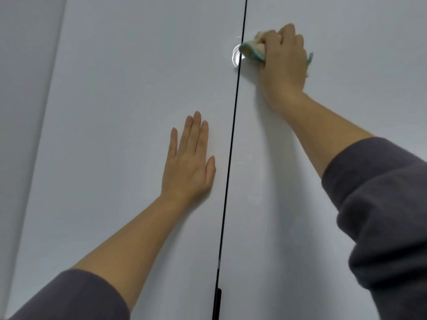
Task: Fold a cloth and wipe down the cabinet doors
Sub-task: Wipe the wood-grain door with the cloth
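Two tall white cabinet doors fill the view, the left door (129, 112) and the right door (346, 65), split by a thin dark gap (233, 139). My right hand (285, 61) grips a folded cream cloth with a teal edge (253, 50) and holds it against the right door high up, just beside the gap. My left hand (190, 162) lies flat on the left door, fingers straight and pointing up, close to the gap.
A bright round reflection (235, 57) shows on the left door by the cloth. A black handle (217, 303) sits at the bottom of the gap. A plain white side panel (25, 112) runs along the left.
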